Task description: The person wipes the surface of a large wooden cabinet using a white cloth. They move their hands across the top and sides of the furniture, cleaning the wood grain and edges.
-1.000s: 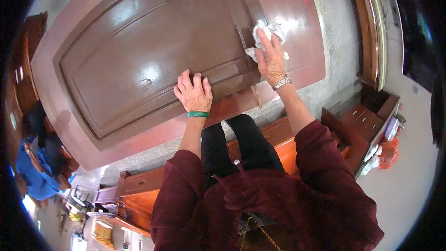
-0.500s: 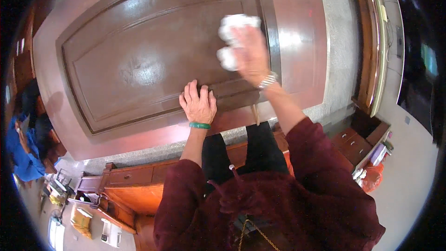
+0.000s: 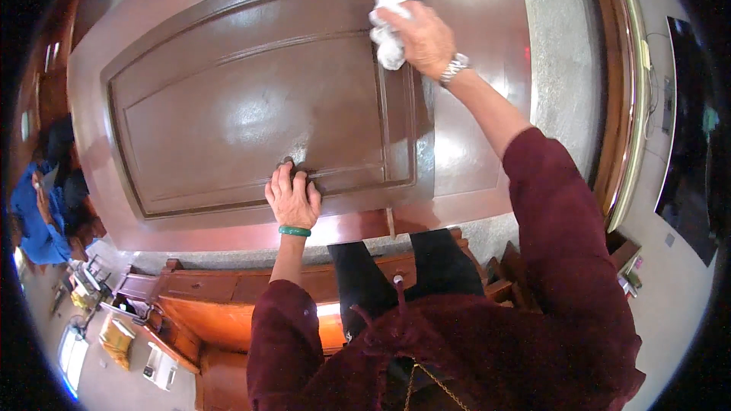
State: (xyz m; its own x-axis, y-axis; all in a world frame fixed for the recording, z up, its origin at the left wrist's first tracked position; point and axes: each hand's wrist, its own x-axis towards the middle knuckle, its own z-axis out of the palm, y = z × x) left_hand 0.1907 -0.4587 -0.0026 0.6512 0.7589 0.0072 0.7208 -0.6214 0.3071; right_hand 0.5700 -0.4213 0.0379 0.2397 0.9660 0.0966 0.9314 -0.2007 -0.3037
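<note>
Half curled, left hand (image 3: 292,202) touches brown panel (image 3: 251,95); right hand (image 3: 429,38) grips white cloth (image 3: 387,39).

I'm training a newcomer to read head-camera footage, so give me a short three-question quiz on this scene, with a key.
1. Multiple choice: what is in the grip of the right hand?
a) a paintbrush
b) a white cloth
c) a screwdriver

2. True or false: over the brown panel, the left hand is nearer the picture's lower edge than the right hand is.

3. Fill in the colour: the bangle worn just behind the left hand is ____.

Key: 1. b; 2. true; 3. green.
</note>
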